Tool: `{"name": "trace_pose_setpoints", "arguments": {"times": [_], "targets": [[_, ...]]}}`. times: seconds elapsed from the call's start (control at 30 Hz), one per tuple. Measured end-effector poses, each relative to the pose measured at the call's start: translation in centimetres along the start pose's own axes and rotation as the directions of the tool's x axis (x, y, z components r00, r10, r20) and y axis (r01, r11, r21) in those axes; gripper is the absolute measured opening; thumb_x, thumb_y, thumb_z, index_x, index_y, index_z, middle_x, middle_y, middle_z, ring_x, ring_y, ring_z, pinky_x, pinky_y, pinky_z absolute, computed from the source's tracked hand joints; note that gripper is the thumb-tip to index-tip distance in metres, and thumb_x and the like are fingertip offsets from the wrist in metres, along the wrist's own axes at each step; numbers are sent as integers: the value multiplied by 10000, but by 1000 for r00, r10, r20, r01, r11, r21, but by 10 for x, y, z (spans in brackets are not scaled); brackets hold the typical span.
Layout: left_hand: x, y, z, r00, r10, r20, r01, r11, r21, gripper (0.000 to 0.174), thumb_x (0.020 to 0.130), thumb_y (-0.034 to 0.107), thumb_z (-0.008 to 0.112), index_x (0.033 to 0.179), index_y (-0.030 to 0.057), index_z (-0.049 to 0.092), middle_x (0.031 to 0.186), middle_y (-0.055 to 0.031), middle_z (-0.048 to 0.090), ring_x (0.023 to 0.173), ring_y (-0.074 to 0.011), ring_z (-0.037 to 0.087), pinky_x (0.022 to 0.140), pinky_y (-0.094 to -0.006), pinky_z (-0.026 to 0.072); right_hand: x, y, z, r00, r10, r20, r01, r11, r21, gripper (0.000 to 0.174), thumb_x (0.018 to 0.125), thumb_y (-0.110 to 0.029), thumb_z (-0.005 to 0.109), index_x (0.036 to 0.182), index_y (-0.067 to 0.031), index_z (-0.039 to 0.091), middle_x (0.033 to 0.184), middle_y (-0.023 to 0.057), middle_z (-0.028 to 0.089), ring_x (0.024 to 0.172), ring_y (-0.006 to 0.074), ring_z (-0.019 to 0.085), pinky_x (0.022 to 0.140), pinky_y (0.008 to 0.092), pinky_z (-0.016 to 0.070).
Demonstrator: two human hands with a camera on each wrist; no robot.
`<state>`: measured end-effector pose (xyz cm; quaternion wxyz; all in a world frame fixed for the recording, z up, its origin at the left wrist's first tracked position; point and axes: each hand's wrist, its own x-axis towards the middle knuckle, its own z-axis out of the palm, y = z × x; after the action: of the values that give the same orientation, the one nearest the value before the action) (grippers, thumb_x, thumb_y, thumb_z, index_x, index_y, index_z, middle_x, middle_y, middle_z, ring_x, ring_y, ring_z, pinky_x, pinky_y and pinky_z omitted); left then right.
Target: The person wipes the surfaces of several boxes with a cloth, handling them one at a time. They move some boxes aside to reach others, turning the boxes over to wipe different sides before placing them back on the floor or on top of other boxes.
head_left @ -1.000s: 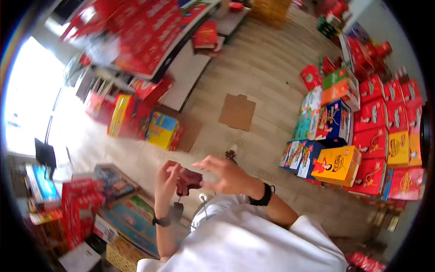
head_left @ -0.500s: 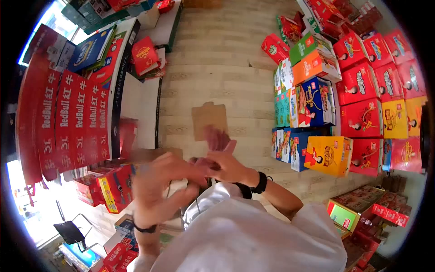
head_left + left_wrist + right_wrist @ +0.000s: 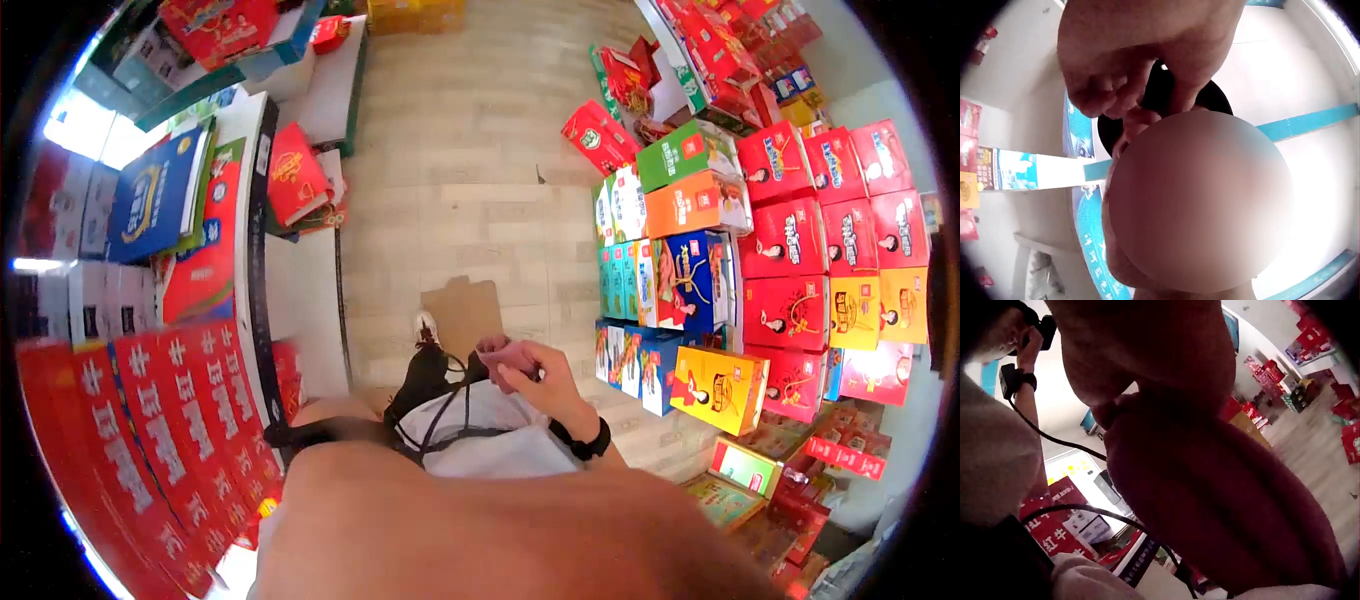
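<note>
My left hand point(image 3: 1141, 44) is raised to the head, its fingers bent and gripping the black head-worn gear point(image 3: 1217, 100). In the right wrist view the same raised hand appears beside the black head camera point(image 3: 1048, 334). Only the left forearm point(image 3: 480, 530) shows in the head view, blurred and large across the bottom. Down by the lap, my right hand point(image 3: 552, 388) pinches a dusky-pink, folded piece of cloth point(image 3: 506, 358) between thumb and fingers. Seen from the right wrist, the cloth point(image 3: 1210, 506) looks dark maroon, long and creased.
Stacked gift boxes point(image 3: 785, 235) line the right side. Red drink cartons point(image 3: 180, 420) and a shelf with a blue box point(image 3: 155, 195) stand at the left. A flat cardboard piece point(image 3: 465, 303) lies on the floor ahead. A black cable point(image 3: 1063, 442) hangs from the left wrist.
My hands were together at the maroon cloth in front of the body. The left has left it and gone up to the head; the right keeps the cloth. The view has turned leftward.
</note>
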<state>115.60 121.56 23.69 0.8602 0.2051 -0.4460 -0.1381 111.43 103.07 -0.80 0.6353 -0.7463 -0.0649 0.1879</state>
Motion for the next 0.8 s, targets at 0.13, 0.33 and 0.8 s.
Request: {"name": "trace_pose_setpoints", "arguments": {"times": [0.13, 0.33, 0.8], "targets": [[26, 11, -52, 1000, -21, 12, 21, 997, -72, 212, 907, 190, 585, 879, -12, 643, 643, -142, 642, 511, -200, 574, 527, -311, 453, 51, -12, 6, 997, -55, -62, 48, 992, -120, 232, 813, -129, 724, 1014, -32, 657, 816, 106, 641, 719, 184, 599, 663, 293, 481], [79, 9, -142, 999, -36, -2, 35, 994, -107, 214, 912, 183, 572, 878, -14, 648, 653, -145, 643, 510, -201, 573, 519, -312, 449, 149, -7, -21, 1000, 24, -4, -24, 997, -76, 237, 812, -190, 726, 947, -18, 635, 765, 118, 595, 682, 245, 576, 635, 324, 471], [294, -57, -340, 989, -133, 71, 142, 982, -127, 224, 923, 166, 542, 876, -18, 661, 676, -153, 647, 508, -204, 570, 499, -316, 438, 389, -64, -220, 985, -123, -121, 109, 987, -116, 301, 826, -278, 688, 780, -7, 565, 721, 164, 555, 672, 318, 539, 625, 406, 414]]}}
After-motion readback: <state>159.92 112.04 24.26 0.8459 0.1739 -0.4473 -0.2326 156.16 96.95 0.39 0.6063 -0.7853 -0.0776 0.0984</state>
